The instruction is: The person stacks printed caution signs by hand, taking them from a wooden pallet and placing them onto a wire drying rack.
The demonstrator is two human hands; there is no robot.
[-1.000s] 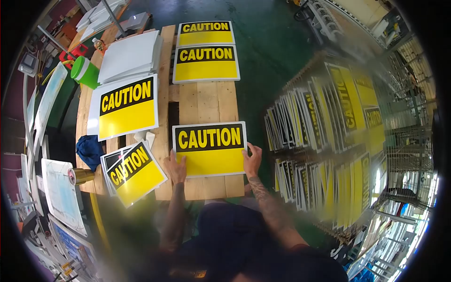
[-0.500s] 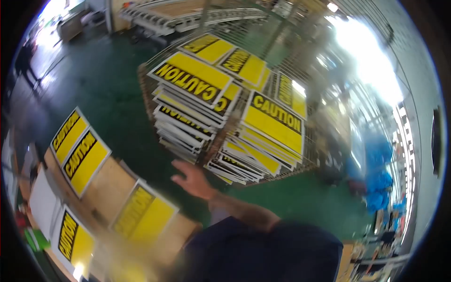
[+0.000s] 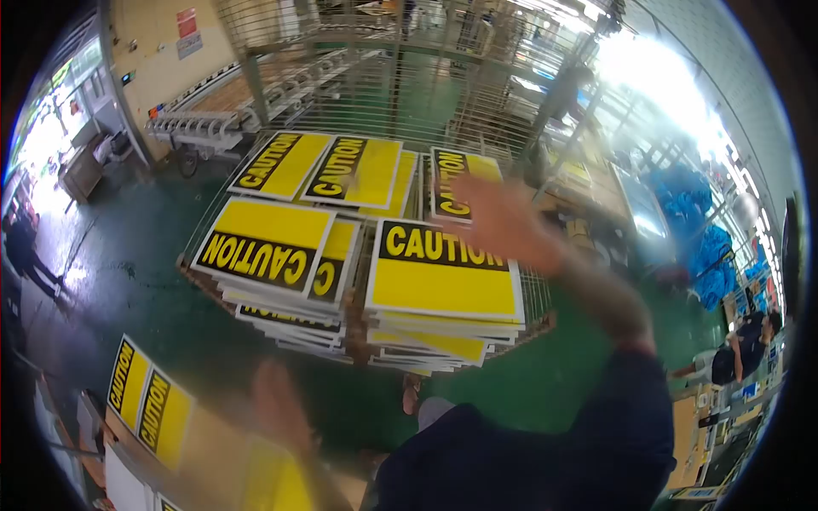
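Green floor (image 3: 153, 298) leaves an open strip between the tabletop (image 3: 217, 426) at lower left and the pallet (image 3: 204, 285). On the pallet, a narrow gap parts the left stack (image 3: 264, 234) of CAUTION signs from the right stack (image 3: 447, 285); the edges of both stick out unevenly on the near side. More signs (image 3: 354, 170) lie behind, toward the wire bars (image 3: 341, 119).

The right hand (image 3: 498, 223) reaches over the right stack's far edge, fingers outstretched but blurred. It covers the end of the word CAUTION and part of the sign behind; whether it touches either cannot be told. The left hand (image 3: 281, 404), near the tabletop's edge, is too smeared to show how its fingers stand. Close by, a blurred sign (image 3: 277, 481) is cut off by the dark rim, as are the tabletop's lower parts.
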